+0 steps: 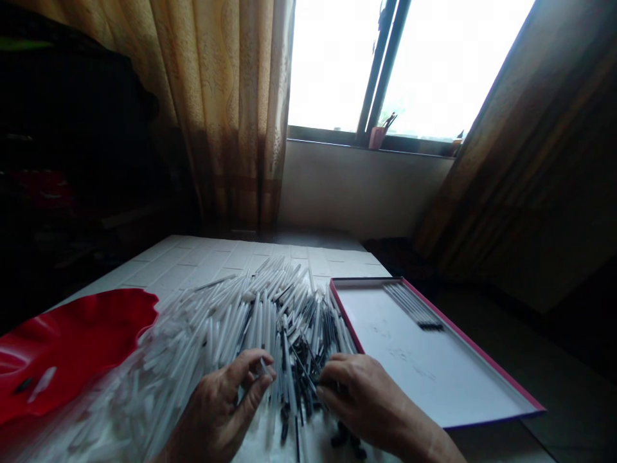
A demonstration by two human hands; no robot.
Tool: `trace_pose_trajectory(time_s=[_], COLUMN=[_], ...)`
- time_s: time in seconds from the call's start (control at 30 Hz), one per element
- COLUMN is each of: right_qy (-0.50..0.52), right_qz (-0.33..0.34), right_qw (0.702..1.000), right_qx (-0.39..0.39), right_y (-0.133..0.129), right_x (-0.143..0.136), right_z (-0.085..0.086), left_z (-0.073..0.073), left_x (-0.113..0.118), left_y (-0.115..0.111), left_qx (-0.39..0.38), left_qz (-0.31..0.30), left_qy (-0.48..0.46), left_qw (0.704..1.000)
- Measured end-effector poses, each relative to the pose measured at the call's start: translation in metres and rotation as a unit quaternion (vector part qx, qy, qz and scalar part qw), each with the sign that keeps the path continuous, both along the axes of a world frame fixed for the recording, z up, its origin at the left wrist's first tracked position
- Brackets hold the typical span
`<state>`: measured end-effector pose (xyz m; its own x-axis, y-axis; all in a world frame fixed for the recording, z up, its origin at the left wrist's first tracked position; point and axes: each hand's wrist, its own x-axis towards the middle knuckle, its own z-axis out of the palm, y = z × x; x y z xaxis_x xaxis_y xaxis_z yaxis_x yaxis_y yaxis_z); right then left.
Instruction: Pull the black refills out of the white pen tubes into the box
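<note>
A large heap of translucent white tubes (pixel 231 328), which look like pen barrels, covers the middle of the table. Dark thin rods and small black parts (pixel 301 360) lie among them at the right side of the heap. My left hand (pixel 219 402) is closed over the near side, thumb and fingers pinching a small clear piece (pixel 263 365) that is only partly visible. To its right, my right hand (pixel 364 395) has its fingers pressed together beside the black parts. What it grips, if anything, is hidden by the fingers.
A shallow white tray (pixel 400 360) with a red rim sits at the right, holding a row of clear pens (pixel 409 305) with black ends. On the left is a red wavy-edged basin (pixel 91 341) with small pieces in it. A cup (pixel 377 136) stands on the windowsill.
</note>
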<state>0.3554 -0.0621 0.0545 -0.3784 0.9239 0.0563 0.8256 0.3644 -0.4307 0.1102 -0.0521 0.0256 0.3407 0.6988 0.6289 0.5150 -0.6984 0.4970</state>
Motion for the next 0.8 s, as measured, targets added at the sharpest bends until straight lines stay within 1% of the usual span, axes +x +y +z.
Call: trace_pose_trajectory(time_s=[0.07,0.13,0.23,0.33,0.43,0.5,0.57,0.67,0.8], right_qy=[-0.014,-0.015,0.018,0.045,-0.005,-0.051,-0.081,-0.096,-0.081], right_qz=[-0.003,-0.005,-0.003,0.023,0.038,0.034,0.02,0.002,-0.016], right_qw=[1.0,0.999,0.997,0.994,0.996,0.996,0.996,0.995,0.997], right_qx=[0.012,0.031,0.077,0.102,0.08,0.062,0.043,0.012,-0.007], right_y=[0.001,0.0,-0.003,-0.007,-0.008,-0.008,-0.008,-0.009,-0.007], right_x=[-0.001,-0.003,-0.01,-0.02,-0.029,-0.033,-0.036,-0.039,-0.046], right_z=[-0.001,-0.002,-0.003,-0.004,-0.005,-0.006,-0.006,-0.005,-0.007], left_z=[0.002,0.003,0.002,-0.002,-0.002,0.0,0.002,0.001,-0.002], left_x=[0.0,-0.001,-0.002,-0.003,-0.002,-0.002,-0.001,-0.002,-0.004], left_y=[0.0,0.001,0.002,0.004,0.005,0.006,0.006,0.005,0.005], left_qx=[-0.001,0.021,0.061,0.08,0.089,0.089,0.107,0.137,0.139], left_qz=[0.003,0.009,0.019,0.016,0.0,-0.016,-0.021,-0.014,-0.017], left_qy=[0.007,0.024,0.058,0.072,0.084,0.105,0.136,0.18,0.209], left_qw=[1.0,0.999,0.996,0.994,0.992,0.99,0.985,0.974,0.968])
